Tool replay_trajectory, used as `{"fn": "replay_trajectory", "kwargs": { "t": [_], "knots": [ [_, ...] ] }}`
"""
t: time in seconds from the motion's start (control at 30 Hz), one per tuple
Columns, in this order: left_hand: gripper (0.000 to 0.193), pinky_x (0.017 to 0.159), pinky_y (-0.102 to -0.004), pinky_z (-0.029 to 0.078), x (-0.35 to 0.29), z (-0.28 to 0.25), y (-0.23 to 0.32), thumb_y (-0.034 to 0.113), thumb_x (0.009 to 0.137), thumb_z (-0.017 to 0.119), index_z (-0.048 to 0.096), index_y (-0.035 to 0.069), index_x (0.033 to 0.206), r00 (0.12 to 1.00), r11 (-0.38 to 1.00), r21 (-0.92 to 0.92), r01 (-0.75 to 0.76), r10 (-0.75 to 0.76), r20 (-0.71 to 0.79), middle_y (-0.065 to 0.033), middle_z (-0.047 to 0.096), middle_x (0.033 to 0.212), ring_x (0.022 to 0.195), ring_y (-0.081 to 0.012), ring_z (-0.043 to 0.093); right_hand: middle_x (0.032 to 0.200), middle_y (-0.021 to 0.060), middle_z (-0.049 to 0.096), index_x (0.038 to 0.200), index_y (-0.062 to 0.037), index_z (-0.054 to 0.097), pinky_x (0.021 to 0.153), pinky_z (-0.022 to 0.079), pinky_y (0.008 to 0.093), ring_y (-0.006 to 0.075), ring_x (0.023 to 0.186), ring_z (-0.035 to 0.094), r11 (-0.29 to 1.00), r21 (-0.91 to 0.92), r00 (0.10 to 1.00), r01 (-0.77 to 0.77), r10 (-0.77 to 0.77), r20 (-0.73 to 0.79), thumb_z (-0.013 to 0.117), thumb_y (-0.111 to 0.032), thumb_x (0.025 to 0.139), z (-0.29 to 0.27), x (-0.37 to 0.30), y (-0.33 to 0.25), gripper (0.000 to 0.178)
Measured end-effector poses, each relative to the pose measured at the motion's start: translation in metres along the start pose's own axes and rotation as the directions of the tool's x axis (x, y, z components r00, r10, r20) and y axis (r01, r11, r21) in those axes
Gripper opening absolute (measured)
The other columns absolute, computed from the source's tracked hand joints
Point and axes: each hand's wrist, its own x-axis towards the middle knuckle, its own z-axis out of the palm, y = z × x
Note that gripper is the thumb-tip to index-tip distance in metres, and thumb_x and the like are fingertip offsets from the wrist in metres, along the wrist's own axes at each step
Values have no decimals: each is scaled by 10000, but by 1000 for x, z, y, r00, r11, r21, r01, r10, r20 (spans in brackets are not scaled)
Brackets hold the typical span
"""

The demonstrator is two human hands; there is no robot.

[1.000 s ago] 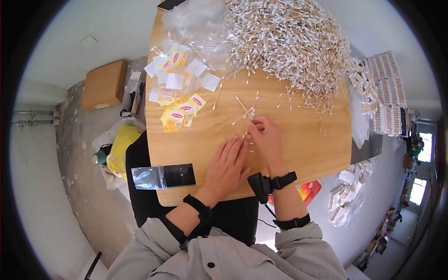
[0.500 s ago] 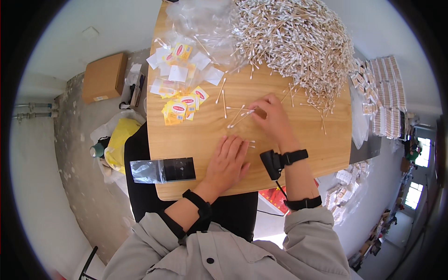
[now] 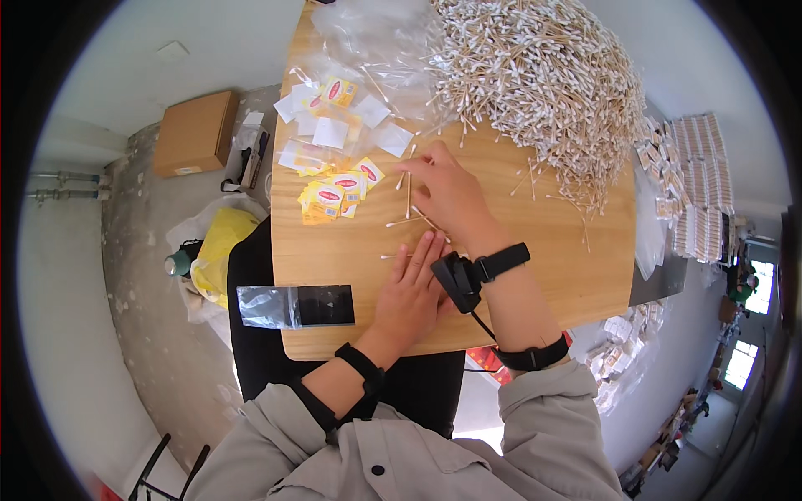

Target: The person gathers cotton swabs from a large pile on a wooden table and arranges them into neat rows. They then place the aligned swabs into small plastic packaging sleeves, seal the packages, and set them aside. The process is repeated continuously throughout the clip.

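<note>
My left hand lies flat on the wooden table near its front edge, fingers stretched out. A cotton swab pokes out to the left from under those fingers, and another reaches down to the fingertips. Farther forward, my right hand is bent over a few loose swabs, its thumb and forefinger pinched at a tilted cotton swab. Beside it an upright-lying swab rests on the wood. A huge heap of wooden-stick cotton swabs covers the back right of the table.
Yellow and white cards lie at the left, below clear plastic bags. A clear-and-black pouch overhangs the left front edge. Bundled swab packs are stacked at the right. A cardboard box and yellow bag sit on the floor.
My right hand has moved left from the crossed swabs to the loose ones near the cards. Swabs beside my left fingertips have shifted. The whole view has moved slightly.
</note>
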Motion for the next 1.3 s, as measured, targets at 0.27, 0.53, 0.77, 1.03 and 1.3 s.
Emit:
{"fn": "replay_trajectory", "kwargs": {
  "t": [0.27,0.53,0.77,1.03,1.3],
  "knots": [
    [718,1188,-507,173,-1,-3,-1,371,866,594,388,14,1454,999,999,-11,-35,35,5,-160,285,1575,1474,-279,251,851,59,576,818,-80,665,666,502,337,211,738,621,935,138,944,-326,314,102,734,-105,770,-13,-45,26,88],
    [738,1178,-512,204,-3,-1,-1,334,856,622,368,-23,1450,997,997,-74,-34,28,-78,-179,318,1546,1457,-301,278,862,62,585,920,-77,680,698,506,310,201,759,602,921,268,945,-281,315,-90,749,-125,770,-10,-69,24,172],
    [757,1169,-518,224,-4,-1,1,326,835,651,379,-46,1436,998,999,-45,-14,11,-65,-186,358,1508,1421,-317,326,872,63,576,923,-95,695,700,515,311,200,763,616,918,236,941,-320,337,-35,748,-107,771,-16,-60,42,162],
    [828,1159,-554,216,-16,0,-11,340,789,719,372,2,1461,994,999,-44,-13,8,-106,-205,318,1517,1423,-386,295,911,61,579,939,-79,700,739,516,300,189,816,625,886,364,957,-289,284,68,731,-116,816,-16,-80,34,132],
    [1061,1174,-532,185,0,-19,-10,530,678,771,320,27,1497,997,994,87,61,-64,36,-166,254,1581,1484,-294,212,1017,87,574,1029,-57,688,775,506,300,202,873,612,760,567,751,-316,566,-339,685,-73,856,0,-123,22,174]
  ]
}}
